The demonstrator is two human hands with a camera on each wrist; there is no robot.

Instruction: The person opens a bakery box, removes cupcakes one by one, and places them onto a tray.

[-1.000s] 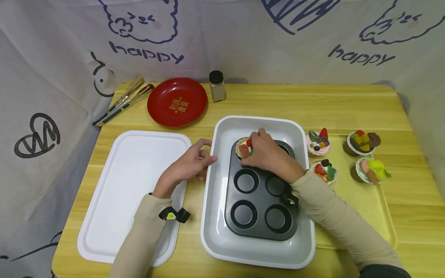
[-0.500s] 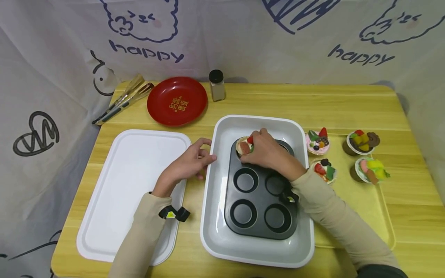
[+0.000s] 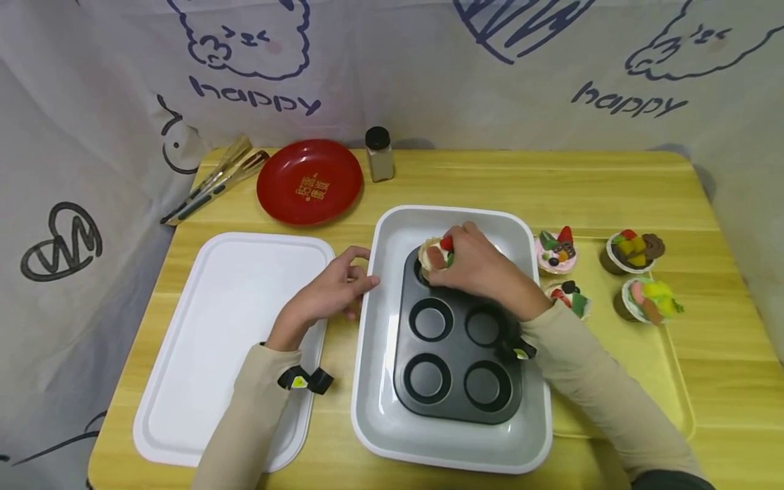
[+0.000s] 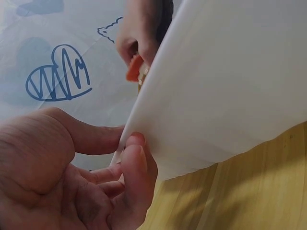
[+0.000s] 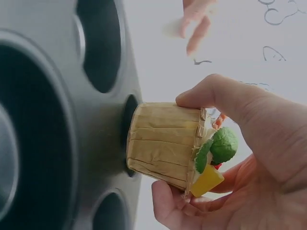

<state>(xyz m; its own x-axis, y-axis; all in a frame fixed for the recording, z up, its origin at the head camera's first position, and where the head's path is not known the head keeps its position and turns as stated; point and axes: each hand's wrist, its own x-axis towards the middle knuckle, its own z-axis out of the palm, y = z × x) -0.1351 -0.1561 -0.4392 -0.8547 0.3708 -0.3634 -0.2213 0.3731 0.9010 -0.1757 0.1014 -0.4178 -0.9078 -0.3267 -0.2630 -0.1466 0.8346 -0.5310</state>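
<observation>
My right hand (image 3: 474,262) pinches a toy cupcake (image 5: 165,143) between thumb and fingers. It has a pleated tan paper cup and red, brown, green and yellow toppings. In the right wrist view its base hangs right at the mouth of a cup in the dark muffin tin (image 3: 459,354), at the far left corner. The tin lies inside a deep white tub (image 3: 450,454), its other visible cups bare. At the tub's left side my left hand (image 3: 331,282) pinches the rim, thumb on top and a finger against the outer wall (image 4: 216,91).
A yellow tray (image 3: 643,381) at right bears several more toy cupcakes (image 3: 633,252). Left of the tub lies a white tray (image 3: 239,340). Behind stand a red plate (image 3: 309,180), tongs (image 3: 214,187) and a black-capped shaker (image 3: 380,160).
The right hand has risen slightly and shifted right, lifting the cupcake from within the tin's far left cup to its mouth. The left hand stays at the tub's rim.
</observation>
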